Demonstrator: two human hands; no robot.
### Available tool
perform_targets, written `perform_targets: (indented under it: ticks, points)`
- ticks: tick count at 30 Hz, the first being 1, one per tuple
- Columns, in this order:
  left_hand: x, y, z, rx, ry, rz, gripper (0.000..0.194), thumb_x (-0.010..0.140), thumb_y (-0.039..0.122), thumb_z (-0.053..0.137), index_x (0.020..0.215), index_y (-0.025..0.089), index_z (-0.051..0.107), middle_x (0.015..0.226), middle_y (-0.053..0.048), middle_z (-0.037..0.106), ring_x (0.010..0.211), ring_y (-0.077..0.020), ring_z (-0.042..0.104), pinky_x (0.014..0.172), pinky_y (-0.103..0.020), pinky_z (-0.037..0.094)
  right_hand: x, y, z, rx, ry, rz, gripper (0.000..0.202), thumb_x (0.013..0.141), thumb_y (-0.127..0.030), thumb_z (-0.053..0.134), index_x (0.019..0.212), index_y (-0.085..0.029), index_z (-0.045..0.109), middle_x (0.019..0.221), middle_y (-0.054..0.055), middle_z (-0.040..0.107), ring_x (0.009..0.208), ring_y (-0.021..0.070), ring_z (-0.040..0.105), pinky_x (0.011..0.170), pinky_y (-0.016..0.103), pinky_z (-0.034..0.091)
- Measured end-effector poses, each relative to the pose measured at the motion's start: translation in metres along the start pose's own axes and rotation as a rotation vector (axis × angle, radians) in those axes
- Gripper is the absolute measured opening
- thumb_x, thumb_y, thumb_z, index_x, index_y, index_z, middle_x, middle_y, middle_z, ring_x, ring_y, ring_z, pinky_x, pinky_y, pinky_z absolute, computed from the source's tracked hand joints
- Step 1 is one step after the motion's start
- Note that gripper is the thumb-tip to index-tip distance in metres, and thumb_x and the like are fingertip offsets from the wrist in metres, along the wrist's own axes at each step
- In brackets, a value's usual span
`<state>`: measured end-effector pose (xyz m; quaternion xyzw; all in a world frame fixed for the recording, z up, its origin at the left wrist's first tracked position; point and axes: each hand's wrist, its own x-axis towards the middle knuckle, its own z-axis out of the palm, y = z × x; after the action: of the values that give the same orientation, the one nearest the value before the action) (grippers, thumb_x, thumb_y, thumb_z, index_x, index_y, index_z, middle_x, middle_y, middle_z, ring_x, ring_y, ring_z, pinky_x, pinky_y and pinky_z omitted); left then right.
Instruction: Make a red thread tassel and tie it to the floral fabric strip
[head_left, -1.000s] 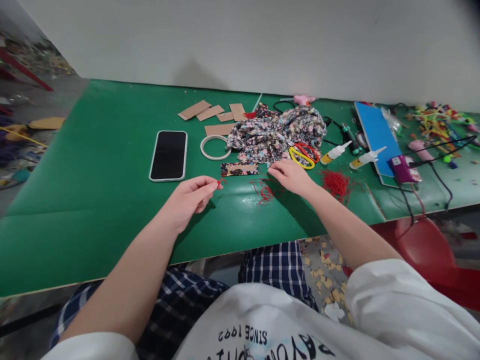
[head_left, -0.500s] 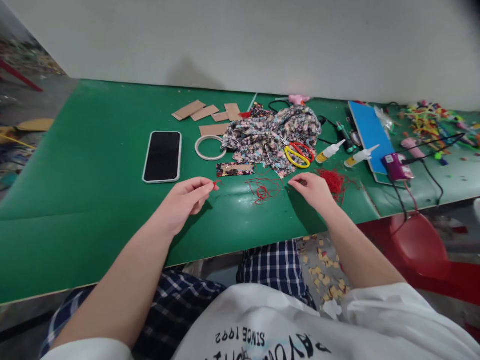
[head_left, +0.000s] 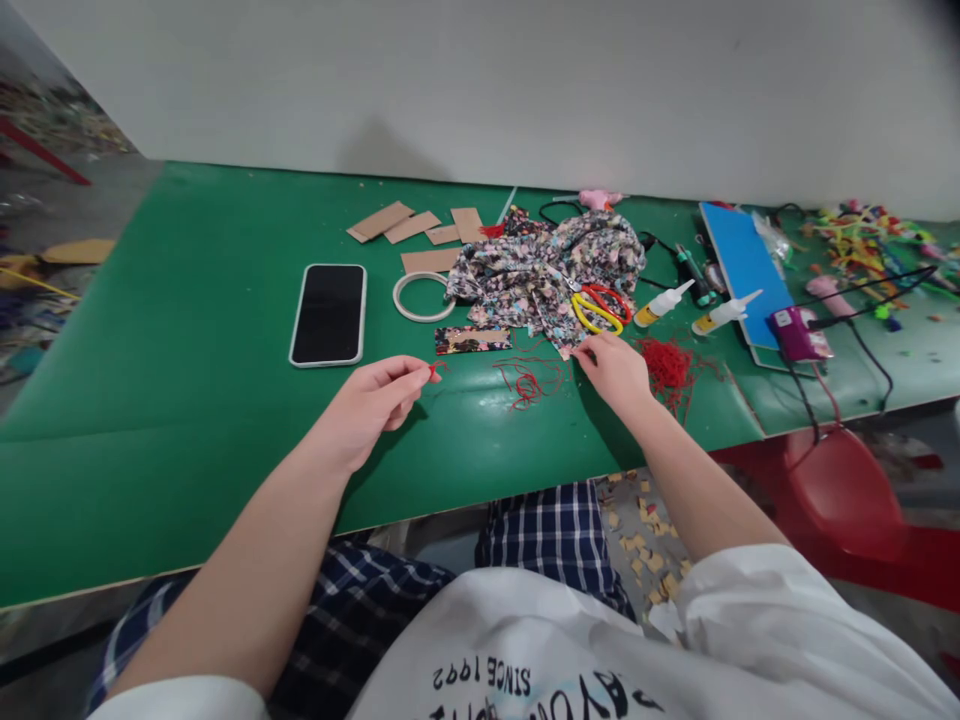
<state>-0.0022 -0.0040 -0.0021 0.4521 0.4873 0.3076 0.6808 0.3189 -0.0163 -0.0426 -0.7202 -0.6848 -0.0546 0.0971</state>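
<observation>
L hand [head_left: 373,400] unchanged vs 0.5 s ago: pinches short red thread end [head_left: 433,369] between thumb + index, just left of loose red thread tangle [head_left: 527,382] on table [head_left: 187,400]. R hand [head_left: 613,368] shifted: was beside red thread pile [head_left: 666,364], now up + left of it, fingertips touching lower edge of floral fabric [head_left: 551,275], near yellow/red scissors [head_left: 598,306]. R fingers curled narrow; can't tell if anything gripped. Judgement: R hand now working at fabric edge, not thread pile; thread stays w/ L hand. Phone [head_left: 328,313] + tape ring [head_left: 421,296] left of fabric, untouched.
</observation>
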Motion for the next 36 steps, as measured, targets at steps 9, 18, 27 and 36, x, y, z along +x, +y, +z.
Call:
perform_targets:
  ticks: [9, 18, 27, 36]
  points:
    - [0.001, -0.001, 0.001, 0.011, -0.002, 0.007, 0.022, 0.074, 0.037, 0.062, 0.077, 0.015, 0.060, 0.050, 0.008, 0.030, 0.040, -0.0025, 0.022, 0.037, -0.015, 0.013, -0.012, -0.005, -0.012, -0.052, 0.069, 0.010, 0.018, 0.083, -0.027, 0.044, 0.081, -0.020, 0.060, 0.090, 0.007, 0.064, 0.077, 0.0177, 0.058, 0.054, 0.027, 0.034]
    - [0.000, 0.000, 0.000, 0.025, 0.000, 0.015, 0.022, 0.073, 0.037, 0.062, 0.077, 0.016, 0.059, 0.050, 0.008, 0.029, 0.039, -0.0030, 0.022, 0.036, -0.016, 0.013, -0.023, -0.010, -0.012, 0.011, -0.044, 0.036, 0.015, 0.081, -0.028, 0.047, 0.076, -0.020, 0.059, 0.082, 0.004, 0.062, 0.069, 0.0157, 0.057, 0.053, 0.026, 0.033]
    - [-0.001, -0.001, 0.000, 0.002, -0.005, 0.014, 0.022, 0.074, 0.037, 0.062, 0.077, 0.016, 0.060, 0.051, 0.007, 0.030, 0.040, -0.0025, 0.022, 0.037, -0.015, 0.013, -0.032, -0.009, -0.023, 0.119, -0.120, 0.022, 0.018, 0.083, -0.029, 0.047, 0.080, -0.022, 0.063, 0.081, 0.003, 0.062, 0.073, 0.0160, 0.057, 0.060, 0.026, 0.038]
    - [-0.001, 0.000, 0.002, -0.008, 0.000, 0.015, 0.021, 0.073, 0.035, 0.062, 0.077, 0.015, 0.059, 0.050, 0.008, 0.028, 0.040, -0.0025, 0.021, 0.037, -0.015, 0.012, -0.001, -0.020, -0.020, 0.312, -0.059, -0.078, 0.024, 0.084, -0.032, 0.049, 0.094, -0.019, 0.066, 0.091, 0.006, 0.066, 0.080, 0.0171, 0.058, 0.074, 0.028, 0.043]
